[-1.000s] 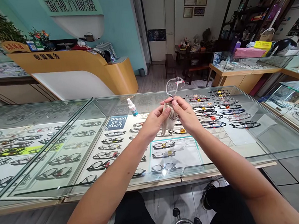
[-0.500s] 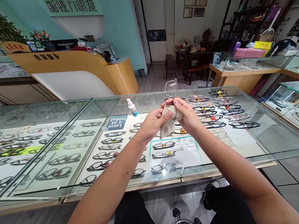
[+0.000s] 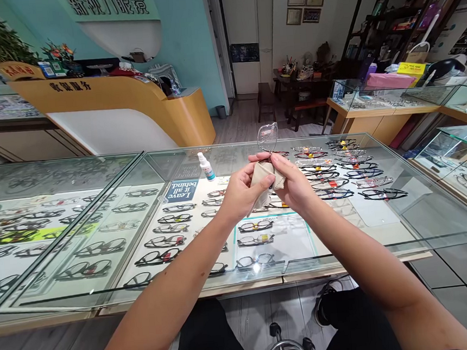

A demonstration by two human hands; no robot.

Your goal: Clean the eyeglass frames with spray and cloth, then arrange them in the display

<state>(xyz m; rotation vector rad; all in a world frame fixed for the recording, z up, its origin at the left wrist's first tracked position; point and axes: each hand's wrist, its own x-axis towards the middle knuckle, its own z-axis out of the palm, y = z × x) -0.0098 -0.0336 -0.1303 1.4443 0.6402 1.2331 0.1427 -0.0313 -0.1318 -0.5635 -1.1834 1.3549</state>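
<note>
Left hand [image 3: 241, 189]: thumb has slid rightward over the cloth [image 3: 262, 171] since half a second ago; thumb and fingers pinch it
Right hand [image 3: 293, 180]: closed around the eyeglasses [image 3: 268, 138], just beside the left
Eyeglasses: above the showcase [image 3: 328, 233], one clear lens upright over the fingertips, thin pale rim, faint marks, the rest hidden by hands and cloth
Cloth: beige, soft, bunched
Spray bottle [image 3: 207, 168]: white, blue-labelled, upright on the glass
Showcase: rows of spectacle frames [image 3: 256, 226] inside

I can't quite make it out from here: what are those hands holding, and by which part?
The right hand grips glasses just below the visible lens; the left hand holds a cloth there. The exact spot is hidden.
</note>
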